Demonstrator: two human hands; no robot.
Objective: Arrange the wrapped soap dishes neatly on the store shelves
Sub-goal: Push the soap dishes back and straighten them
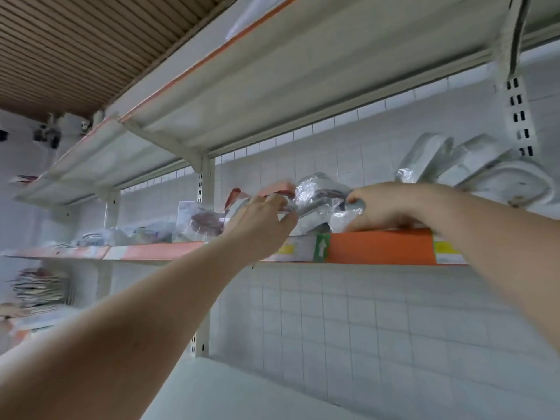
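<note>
- Tiled wall (pixel 348 313) — white squares, running behind the shelving from below the orange-edged shelf up to the shelf overhead.
- Upper shelf (pixel 242 95), pale underside, hangs above the orange-edged shelf and slopes off to the left.
- Orange-edged shelf (pixel 378 245), the landmark here: orange price strip along its front lip, a green tag with a white arrow (pixel 323 245) on it, yellow labels to either side.
- Slotted upright (pixel 519 116) rises from the shelf's right end; a second upright stands behind its left part.
- White wrapped soap dishes (pixel 448 168) lean in a row at the back right of the shelf, tilted, overlapping each other.
- Left hand (pixel 260 219) reaches up over the shelf's front lip, left of the green tag; its fingers are curled onto the left side of a plastic-wrapped bundle. Motion blur — the exact grip is hard to read.
- Right hand (pixel 385 207) comes over the lip to the right of the tag, fingers bent round the crinkled wrap on the bundle's right side.
- Wrapped soap dish (pixel 318 198) sits on the shelf directly above the tag, between the two hands, shiny clear film over a grey-white body.
- Pink wrapped item (pixel 277 187) just behind the left hand.
- Bagged dark-red goods (pixel 203 221) further left on the same shelf.
</note>
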